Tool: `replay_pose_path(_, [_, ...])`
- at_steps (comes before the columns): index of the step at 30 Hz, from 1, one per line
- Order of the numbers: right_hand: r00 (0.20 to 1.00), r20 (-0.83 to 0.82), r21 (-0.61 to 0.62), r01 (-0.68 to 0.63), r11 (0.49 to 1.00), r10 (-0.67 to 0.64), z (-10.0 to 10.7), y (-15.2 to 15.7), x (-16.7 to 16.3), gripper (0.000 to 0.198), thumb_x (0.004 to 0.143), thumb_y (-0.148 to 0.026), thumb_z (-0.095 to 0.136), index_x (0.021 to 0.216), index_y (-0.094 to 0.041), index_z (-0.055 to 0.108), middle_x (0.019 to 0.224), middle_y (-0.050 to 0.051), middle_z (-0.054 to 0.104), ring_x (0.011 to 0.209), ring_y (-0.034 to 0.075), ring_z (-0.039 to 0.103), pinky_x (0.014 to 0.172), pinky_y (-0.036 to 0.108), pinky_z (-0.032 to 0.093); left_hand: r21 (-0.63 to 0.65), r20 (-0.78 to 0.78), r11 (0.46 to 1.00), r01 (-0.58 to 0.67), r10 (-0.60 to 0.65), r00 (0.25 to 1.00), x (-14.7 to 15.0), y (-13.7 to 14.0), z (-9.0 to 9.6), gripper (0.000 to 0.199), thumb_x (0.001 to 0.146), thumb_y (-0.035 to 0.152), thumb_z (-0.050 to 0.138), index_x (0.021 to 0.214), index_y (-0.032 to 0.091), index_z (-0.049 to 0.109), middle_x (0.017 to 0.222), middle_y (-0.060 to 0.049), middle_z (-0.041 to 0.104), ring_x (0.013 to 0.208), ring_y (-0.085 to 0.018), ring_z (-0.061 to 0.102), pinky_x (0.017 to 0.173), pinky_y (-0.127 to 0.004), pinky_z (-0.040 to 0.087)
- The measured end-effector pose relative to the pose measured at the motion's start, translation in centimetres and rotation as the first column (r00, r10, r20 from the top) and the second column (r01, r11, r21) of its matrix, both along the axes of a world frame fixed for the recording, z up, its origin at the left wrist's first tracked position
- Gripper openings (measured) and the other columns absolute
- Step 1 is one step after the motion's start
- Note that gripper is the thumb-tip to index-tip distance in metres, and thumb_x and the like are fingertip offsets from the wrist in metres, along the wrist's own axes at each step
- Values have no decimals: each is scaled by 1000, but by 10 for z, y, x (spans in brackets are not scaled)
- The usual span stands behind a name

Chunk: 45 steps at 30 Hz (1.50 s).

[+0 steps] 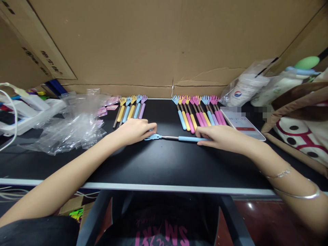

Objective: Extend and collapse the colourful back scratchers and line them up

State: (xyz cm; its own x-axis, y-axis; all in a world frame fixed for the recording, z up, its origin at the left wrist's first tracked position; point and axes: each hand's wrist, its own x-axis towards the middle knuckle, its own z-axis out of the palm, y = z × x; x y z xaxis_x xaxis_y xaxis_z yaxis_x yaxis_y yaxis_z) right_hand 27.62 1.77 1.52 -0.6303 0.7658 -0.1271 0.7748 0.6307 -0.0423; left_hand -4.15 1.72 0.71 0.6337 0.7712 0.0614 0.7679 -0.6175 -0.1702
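Observation:
A blue back scratcher (188, 138) lies crosswise between my hands, with a length of its metal rod showing. My left hand (137, 131) is closed on its claw-shaped head. At the other end, my right hand (216, 136) pinches the blue handle. Behind my left hand is a row of several back scratchers (133, 108) in yellow, blue and purple, claws toward the back. Beyond my right hand a longer row of back scratchers (191, 116) in blue, yellow, pink and purple lies the same way. My fingers partly cover both ends of the held one.
Clear plastic bags (74, 126) pile up at the left, beside pink cards (102, 112) and a white rack (33, 111). A phone (243, 126) with a timer, a bagged cup (247, 89) and a patterned bag (302, 136) are on the right. Cardboard (143, 44) walls the back.

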Motion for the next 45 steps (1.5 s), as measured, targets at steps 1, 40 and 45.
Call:
replay_pose_path(1, [1000, 3, 2, -1, 1000, 1, 0, 0, 0, 28, 86, -50, 45, 93, -24, 52, 80, 0, 61, 63, 13, 53, 54, 23, 27, 19, 12, 1000, 10, -10, 1000, 0, 0, 0, 32, 97, 42, 30, 95, 24, 57, 76, -2, 58, 67, -15, 57, 55, -22, 31])
replay_pose_path(40, [1000, -23, 22, -15, 1000, 15, 4, -6, -4, 23, 87, -45, 46, 92, -23, 52, 85, 1, 63, 67, 14, 55, 55, 23, 30, 121, 148, 960, 252, -269, 952, 18, -15, -6, 15, 90, 33, 51, 97, 23, 59, 88, 2, 63, 81, -12, 60, 59, -23, 35])
replay_pose_path(45, [996, -16, 95, -84, 992, 86, 1, -4, -3, 21, 86, -44, 47, 92, -25, 54, 81, -1, 64, 64, 12, 56, 54, 23, 29, 161, 150, 954, 251, -275, 950, 16, -14, -6, 13, 90, 30, 49, 92, 22, 59, 83, 2, 63, 77, -12, 60, 57, -23, 34])
